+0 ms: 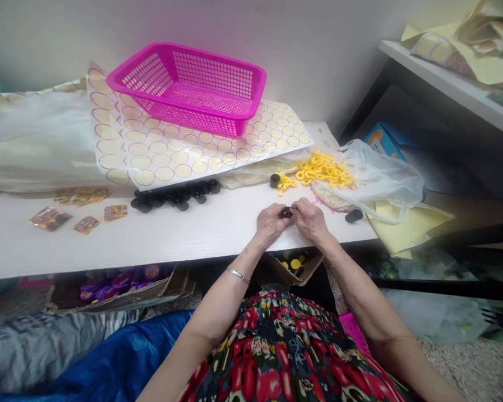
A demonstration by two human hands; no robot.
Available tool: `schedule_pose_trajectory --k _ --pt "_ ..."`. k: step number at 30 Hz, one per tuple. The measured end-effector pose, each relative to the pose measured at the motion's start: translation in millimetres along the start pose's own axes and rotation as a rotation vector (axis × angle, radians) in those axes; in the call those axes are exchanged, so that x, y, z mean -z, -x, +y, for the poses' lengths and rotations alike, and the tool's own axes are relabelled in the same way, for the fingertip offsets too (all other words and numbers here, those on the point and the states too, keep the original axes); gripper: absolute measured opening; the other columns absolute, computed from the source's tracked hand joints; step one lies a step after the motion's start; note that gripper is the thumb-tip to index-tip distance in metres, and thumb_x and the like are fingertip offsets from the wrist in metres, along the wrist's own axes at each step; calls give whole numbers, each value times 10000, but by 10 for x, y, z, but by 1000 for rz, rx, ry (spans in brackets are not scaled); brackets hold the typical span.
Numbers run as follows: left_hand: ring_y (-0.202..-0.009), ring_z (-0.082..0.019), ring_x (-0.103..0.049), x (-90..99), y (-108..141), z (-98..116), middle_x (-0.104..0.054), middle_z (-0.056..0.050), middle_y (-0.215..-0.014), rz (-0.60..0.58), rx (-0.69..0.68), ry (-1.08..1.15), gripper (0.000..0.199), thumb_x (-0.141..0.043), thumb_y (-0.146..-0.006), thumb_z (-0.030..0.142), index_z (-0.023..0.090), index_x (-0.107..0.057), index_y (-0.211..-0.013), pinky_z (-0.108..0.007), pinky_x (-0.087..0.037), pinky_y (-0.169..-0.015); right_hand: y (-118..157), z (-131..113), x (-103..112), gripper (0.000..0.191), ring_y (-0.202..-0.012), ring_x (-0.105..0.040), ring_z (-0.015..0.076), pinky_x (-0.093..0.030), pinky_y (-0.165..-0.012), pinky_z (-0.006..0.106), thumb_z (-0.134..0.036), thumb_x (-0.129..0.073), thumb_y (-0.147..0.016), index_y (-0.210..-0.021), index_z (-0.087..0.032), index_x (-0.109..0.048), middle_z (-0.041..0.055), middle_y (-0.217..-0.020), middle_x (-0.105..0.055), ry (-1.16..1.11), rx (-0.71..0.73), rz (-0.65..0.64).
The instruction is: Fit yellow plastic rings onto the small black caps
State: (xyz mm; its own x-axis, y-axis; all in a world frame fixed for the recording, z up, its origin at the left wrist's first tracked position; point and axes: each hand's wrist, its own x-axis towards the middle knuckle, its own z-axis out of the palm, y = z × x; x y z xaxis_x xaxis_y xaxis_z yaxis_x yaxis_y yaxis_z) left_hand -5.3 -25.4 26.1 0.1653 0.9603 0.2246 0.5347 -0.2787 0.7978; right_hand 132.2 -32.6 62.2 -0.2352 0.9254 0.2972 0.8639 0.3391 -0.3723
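Observation:
My left hand [270,223] is closed around a small black round piece [285,212] over the front part of the white table [218,229]. Fingers of my right hand [311,221] are pinched against the same piece from the right. Just beyond my hands lies a pile of yellow plastic parts [324,170], with a black piece [274,180] at its left. Another black cylinder [354,216] rests to the right of my right hand. Several black pieces [176,195] are grouped to the left.
A pink basket [209,120] stands on sticker sheets [163,174] at the back. Small printed packets [50,218] lie at the left. A clear plastic bag [381,173] sits at the right, below a shelf [452,81]. Open boxes are under the table's front edge.

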Motion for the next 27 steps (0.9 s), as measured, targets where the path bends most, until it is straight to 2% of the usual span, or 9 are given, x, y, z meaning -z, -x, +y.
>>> schedule_pose_trajectory --k 13,18,21,25,27 --pt "-703 -114 -526 -9 -4 -36 -611 23 -774 -27 -5 -8 195 -591 -688 271 229 -643 -872 -223 -389 -636 -93 -163 135 197 -715 -519 152 -279 -554 259 -170 -395 -846 -819 -177 -590 54 -864 -579 197 17 -229" --pt "-711 -117 -526 8 4 -16 -606 24 -771 -30 -4 -8 210 -588 -681 246 229 -646 -882 -223 -388 -634 -149 -181 148 190 -704 -525 161 -271 -547 271 -127 -413 -812 -792 -170 -598 75 -858 -586 225 15 -275" --pt "-718 -116 -526 20 11 17 -611 24 -787 -40 21 -10 214 -588 -683 251 232 -647 -888 -223 -393 -644 -169 -148 134 176 -714 -525 163 -311 -580 266 -128 -433 -803 -777 -163 -603 75 -826 -584 152 13 -277" --pt "-693 -110 -510 14 -8 23 -594 24 -757 -28 42 -19 203 -606 -679 307 222 -652 -858 -219 -391 -628 -168 -72 164 132 -733 -528 147 -372 -661 258 -162 -481 -792 -761 -150 -609 47 -772 -587 -121 11 -252" --pt "-672 -103 -497 28 -12 -2 -585 24 -759 -16 44 14 275 -657 -625 306 207 -646 -881 -217 -395 -624 -164 -24 244 103 -721 -527 139 -385 -677 261 -182 -516 -775 -764 -144 -611 32 -746 -588 -238 -11 -215"
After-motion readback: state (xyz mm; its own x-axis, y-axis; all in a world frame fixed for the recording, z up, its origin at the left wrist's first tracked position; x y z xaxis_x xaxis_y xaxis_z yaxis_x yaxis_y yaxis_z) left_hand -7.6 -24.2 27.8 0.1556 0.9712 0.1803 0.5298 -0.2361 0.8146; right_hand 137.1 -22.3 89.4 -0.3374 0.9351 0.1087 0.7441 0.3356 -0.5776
